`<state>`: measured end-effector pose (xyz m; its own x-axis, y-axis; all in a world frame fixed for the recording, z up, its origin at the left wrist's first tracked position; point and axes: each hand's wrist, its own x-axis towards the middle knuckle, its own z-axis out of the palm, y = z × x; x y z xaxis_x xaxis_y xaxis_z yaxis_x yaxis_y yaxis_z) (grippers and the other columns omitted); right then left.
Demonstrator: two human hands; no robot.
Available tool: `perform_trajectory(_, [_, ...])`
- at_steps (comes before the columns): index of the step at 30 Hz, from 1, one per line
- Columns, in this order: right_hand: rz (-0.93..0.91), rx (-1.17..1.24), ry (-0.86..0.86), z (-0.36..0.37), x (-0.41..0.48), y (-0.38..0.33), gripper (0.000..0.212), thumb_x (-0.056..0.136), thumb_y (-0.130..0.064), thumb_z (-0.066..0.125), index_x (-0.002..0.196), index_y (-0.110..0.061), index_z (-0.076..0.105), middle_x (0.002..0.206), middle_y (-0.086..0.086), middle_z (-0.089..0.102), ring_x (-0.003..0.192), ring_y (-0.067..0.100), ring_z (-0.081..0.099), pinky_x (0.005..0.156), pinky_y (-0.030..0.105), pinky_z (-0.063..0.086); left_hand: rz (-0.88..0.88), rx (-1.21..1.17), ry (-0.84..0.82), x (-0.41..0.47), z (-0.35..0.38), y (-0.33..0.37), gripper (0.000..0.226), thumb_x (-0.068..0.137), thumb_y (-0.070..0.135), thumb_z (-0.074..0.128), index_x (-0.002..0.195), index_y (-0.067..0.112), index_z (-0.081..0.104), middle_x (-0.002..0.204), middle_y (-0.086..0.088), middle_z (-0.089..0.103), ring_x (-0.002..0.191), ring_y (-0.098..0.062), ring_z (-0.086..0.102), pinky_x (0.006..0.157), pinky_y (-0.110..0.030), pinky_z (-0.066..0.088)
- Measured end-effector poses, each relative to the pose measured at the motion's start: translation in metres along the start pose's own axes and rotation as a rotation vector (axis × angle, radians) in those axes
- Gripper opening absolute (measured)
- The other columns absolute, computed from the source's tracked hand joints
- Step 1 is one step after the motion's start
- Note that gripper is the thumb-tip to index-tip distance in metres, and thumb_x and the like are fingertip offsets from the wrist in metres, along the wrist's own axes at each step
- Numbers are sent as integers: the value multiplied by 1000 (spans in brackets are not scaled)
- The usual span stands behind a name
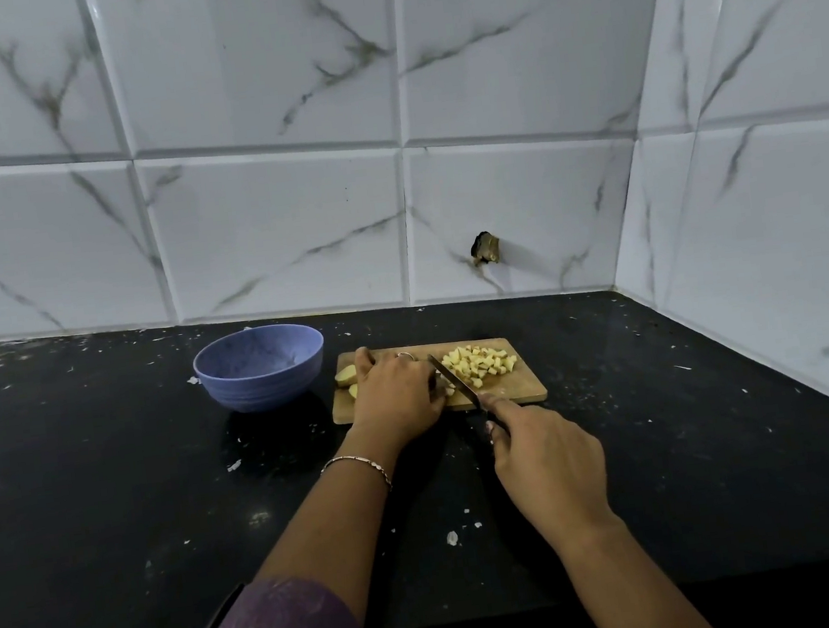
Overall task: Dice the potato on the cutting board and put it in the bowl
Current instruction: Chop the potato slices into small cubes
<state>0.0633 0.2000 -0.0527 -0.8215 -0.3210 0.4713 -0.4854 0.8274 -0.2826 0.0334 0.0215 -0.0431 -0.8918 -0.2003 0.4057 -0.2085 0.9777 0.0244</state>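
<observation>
A wooden cutting board point(524, 389) lies on the black counter. A heap of several pale yellow potato dice point(480, 363) sits on its right half. Uncut potato chunks point(346, 374) lie at the board's left edge. My left hand point(395, 393) rests on the board's middle, fingers curled down over a piece of potato that is mostly hidden. My right hand point(542, 459) grips the handle of a knife point(453, 379); its blade angles across the board between my left hand and the dice. A blue bowl point(259, 367) stands empty to the left of the board.
The black counter point(113, 503) carries scattered white flecks. A white marble-patterned tiled wall runs behind and along the right side, meeting in a corner at the far right. A dark broken hole point(485, 249) marks the back wall above the board.
</observation>
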Motion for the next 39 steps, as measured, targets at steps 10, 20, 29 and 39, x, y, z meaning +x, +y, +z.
perform_trajectory(10, [-14, 25, -25, -2, 0, -1, 43, 105, -40, 40, 148, -44, 36, 102, -14, 62, 77, 3, 46, 65, 20, 37, -123, -97, 49, -1, 4, -2, 22, 90, 38, 58, 105, 24, 68, 106, 0, 64, 104, -22, 61, 110, -51, 32])
perform_trajectory(20, [-63, 33, -41, -2, -2, -3, 42, 105, -36, 41, 147, -39, 39, 104, -11, 64, 88, 5, 59, 70, 21, 42, -151, -89, 75, 0, 8, -1, 21, 92, 38, 56, 102, 25, 68, 106, 0, 65, 100, -21, 63, 112, -52, 26])
perform_trajectory(29, [-153, -14, -87, 0, -1, -5, 47, 103, -26, 48, 148, -36, 38, 103, -9, 63, 87, 6, 60, 74, 23, 48, -193, -118, 44, -3, 5, -1, 22, 92, 38, 56, 101, 23, 69, 102, 1, 67, 99, -18, 62, 110, -50, 23])
perform_trajectory(39, [-88, -6, -35, -5, -3, -7, 40, 105, -29, 42, 145, -31, 41, 94, -10, 59, 76, 7, 53, 66, 23, 41, -170, -109, 16, -19, -5, -11, 25, 93, 33, 52, 105, 26, 72, 109, 4, 66, 109, -17, 58, 111, -53, 16])
